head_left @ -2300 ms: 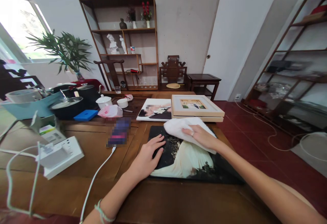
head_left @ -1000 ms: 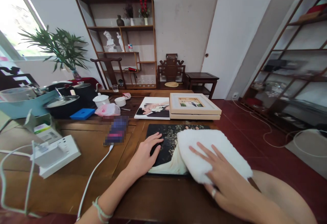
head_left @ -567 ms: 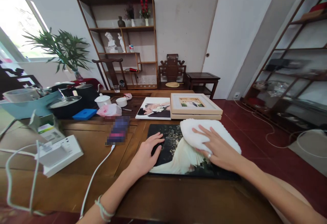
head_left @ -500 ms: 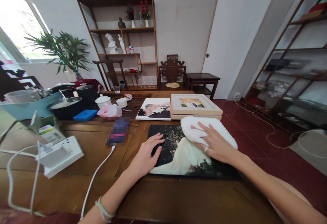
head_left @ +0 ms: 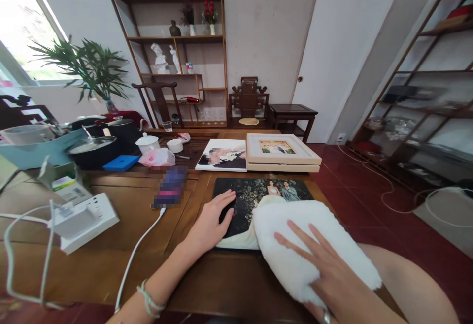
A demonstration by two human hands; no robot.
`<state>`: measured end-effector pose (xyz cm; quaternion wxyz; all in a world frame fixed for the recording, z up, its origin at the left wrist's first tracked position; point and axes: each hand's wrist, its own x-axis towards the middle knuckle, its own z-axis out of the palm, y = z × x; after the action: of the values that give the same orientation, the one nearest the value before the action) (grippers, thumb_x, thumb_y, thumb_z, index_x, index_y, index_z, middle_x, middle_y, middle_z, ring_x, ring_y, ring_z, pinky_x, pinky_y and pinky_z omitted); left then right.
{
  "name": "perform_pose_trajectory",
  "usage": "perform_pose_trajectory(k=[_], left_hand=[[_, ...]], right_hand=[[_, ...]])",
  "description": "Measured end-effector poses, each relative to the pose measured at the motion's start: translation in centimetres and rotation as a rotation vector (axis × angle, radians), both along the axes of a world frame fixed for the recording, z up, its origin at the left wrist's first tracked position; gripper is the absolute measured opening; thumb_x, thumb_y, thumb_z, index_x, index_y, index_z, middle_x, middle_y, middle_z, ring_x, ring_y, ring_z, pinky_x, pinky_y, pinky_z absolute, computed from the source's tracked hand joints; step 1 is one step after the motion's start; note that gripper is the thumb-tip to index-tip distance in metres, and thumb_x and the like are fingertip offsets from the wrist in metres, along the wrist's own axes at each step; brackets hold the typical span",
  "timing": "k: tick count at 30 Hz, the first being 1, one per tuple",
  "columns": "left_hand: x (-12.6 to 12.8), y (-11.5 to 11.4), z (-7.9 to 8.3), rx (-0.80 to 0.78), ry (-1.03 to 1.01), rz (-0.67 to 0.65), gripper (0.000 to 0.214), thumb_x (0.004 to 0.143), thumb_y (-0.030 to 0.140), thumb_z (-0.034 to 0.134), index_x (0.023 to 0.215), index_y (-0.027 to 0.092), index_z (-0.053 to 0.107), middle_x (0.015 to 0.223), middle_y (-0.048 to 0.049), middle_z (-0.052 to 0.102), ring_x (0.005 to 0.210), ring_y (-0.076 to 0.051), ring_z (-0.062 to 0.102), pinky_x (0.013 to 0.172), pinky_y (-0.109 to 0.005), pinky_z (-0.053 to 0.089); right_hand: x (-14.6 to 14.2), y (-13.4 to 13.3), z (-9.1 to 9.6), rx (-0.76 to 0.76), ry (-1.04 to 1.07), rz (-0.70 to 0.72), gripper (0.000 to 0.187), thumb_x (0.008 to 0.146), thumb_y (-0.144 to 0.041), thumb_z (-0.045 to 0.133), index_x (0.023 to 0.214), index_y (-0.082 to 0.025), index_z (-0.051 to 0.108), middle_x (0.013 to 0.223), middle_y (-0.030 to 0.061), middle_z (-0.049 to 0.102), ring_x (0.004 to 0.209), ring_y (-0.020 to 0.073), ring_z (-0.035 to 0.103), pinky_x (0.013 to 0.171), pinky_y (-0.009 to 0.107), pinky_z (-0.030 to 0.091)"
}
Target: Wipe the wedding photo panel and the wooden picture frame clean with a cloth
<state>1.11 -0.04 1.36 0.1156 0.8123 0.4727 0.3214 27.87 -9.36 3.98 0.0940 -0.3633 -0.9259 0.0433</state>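
Note:
A dark photo panel (head_left: 240,210) lies flat on the table, printed with a couple and a long pale dress train. My left hand (head_left: 212,218) rests on its left edge, fingers stretched out and holding nothing. On the panel's right part sits a fluffy white cloth (head_left: 284,260), which hangs over the near edge. My right hand (head_left: 325,265) presses on top of this cloth with its fingers spread flat. The cloth hides the panel's lower right portion.
Behind the panel lie a white photo panel (head_left: 225,164) and stacked pale frames (head_left: 284,159). Leftward are a blurred phone (head_left: 169,188) with a white cable (head_left: 136,245), a white charger box (head_left: 86,225), a blue box (head_left: 121,163) and a lidded pan (head_left: 92,151).
My right hand has drawn the white cloth toward me, off the panel's upper right, uncovering the printed couple. My left hand stays at the left edge.

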Motion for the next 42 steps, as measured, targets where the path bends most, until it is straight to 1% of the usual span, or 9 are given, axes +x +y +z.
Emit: perform_pose_trajectory(k=[3,8,13,16,22,25,29,37,42], left_hand=[[0.1,0.0,0.0,0.009,0.0,-0.002,0.034,0.085,0.02,0.044,0.115,0.012,0.059,0.126,-0.0111,0.056,0.12,-0.022,0.049,0.103,-0.042,0.038],[-0.1,-0.1,0.1,0.012,0.009,-0.016,0.034,0.086,0.02,0.044,0.116,0.013,0.058,0.126,-0.0105,0.056,0.121,-0.021,0.048,0.103,-0.041,0.038],[-0.3,-0.2,0.1,0.003,0.011,-0.024,0.034,0.086,0.02,0.043,0.117,0.014,0.057,0.127,-0.0102,0.055,0.122,-0.02,0.047,0.104,-0.041,0.037],[-0.3,-0.1,-0.1,0.001,0.007,-0.017,0.034,0.087,0.02,0.043,0.117,0.015,0.057,0.128,-0.0099,0.055,0.123,-0.02,0.047,0.104,-0.041,0.037],[-0.2,-0.1,0.0,0.011,-0.007,-0.008,0.035,0.085,0.019,0.045,0.117,0.015,0.057,0.126,-0.0111,0.056,0.12,-0.022,0.049,0.103,-0.043,0.038],[-0.1,0.0,0.1,0.02,-0.012,-0.017,0.033,0.085,0.018,0.044,0.114,0.015,0.059,0.125,-0.011,0.057,0.12,-0.021,0.049,0.103,-0.043,0.039],[-0.2,0.0,0.0,0.037,-0.005,-0.019,0.032,0.085,0.018,0.045,0.114,0.015,0.059,0.125,-0.0111,0.057,0.12,-0.021,0.049,0.103,-0.043,0.039],[-0.2,-0.1,0.0,0.024,-0.014,-0.029,0.034,0.085,0.019,0.043,0.115,0.013,0.058,0.125,-0.012,0.057,0.12,-0.022,0.049,0.103,-0.042,0.038],[-0.2,0.0,0.0,0.026,-0.031,-0.021,0.033,0.085,0.018,0.045,0.115,0.016,0.059,0.125,-0.0103,0.057,0.12,-0.022,0.05,0.102,-0.043,0.039]], right_hand=[[-0.4,0.9,0.3,-0.007,-0.024,0.025,0.03,0.077,-0.019,0.051,0.104,-0.024,0.065,0.147,-0.0004,0.024,0.135,0.0331,0.006,0.104,0.063,0.014],[-2.2,6.9,0.7,0.018,0.016,-0.068,0.027,0.087,-0.031,0.044,0.085,-0.019,0.069,0.142,0.0038,0.035,0.134,0.0326,0.017,0.104,0.06,0.017],[-3.9,11.9,0.8,-0.001,0.05,-0.153,0.035,0.091,-0.036,0.041,0.116,-0.02,0.059,0.141,0.0046,0.038,0.133,0.0327,0.02,0.103,0.061,0.017],[-4.3,10.9,1.1,-0.03,0.024,-0.149,0.036,0.091,-0.035,0.039,0.116,-0.019,0.058,0.142,0.0045,0.036,0.134,0.0327,0.017,0.103,0.061,0.016],[-4.9,3.0,1.2,-0.126,-0.081,-0.067,0.022,0.082,-0.026,0.051,0.087,-0.018,0.071,0.147,0.0051,0.022,0.133,0.0396,0.009,0.103,0.065,0.01],[-4.8,1.0,1.1,-0.188,-0.115,0.0,0.02,0.075,-0.027,0.058,0.089,-0.019,0.071,0.148,0.0042,0.019,0.132,0.0435,0.006,0.1,0.07,0.01],[-4.8,3.0,1.2,-0.111,-0.024,-0.057,0.024,0.081,-0.024,0.05,0.096,-0.021,0.068,0.146,0.0014,0.028,0.134,0.0348,0.011,0.105,0.062,0.011],[-7.1,12.4,1.3,-0.037,0.045,-0.107,0.038,0.091,-0.031,0.037,0.123,-0.019,0.052,0.142,0.0061,0.037,0.134,0.0324,0.016,0.103,0.062,0.014],[-7.6,12.0,1.1,-0.025,0.035,-0.129,0.037,0.091,-0.03,0.037,0.12,-0.017,0.056,0.142,0.008,0.037,0.134,0.034,0.016,0.103,0.062,0.012]])
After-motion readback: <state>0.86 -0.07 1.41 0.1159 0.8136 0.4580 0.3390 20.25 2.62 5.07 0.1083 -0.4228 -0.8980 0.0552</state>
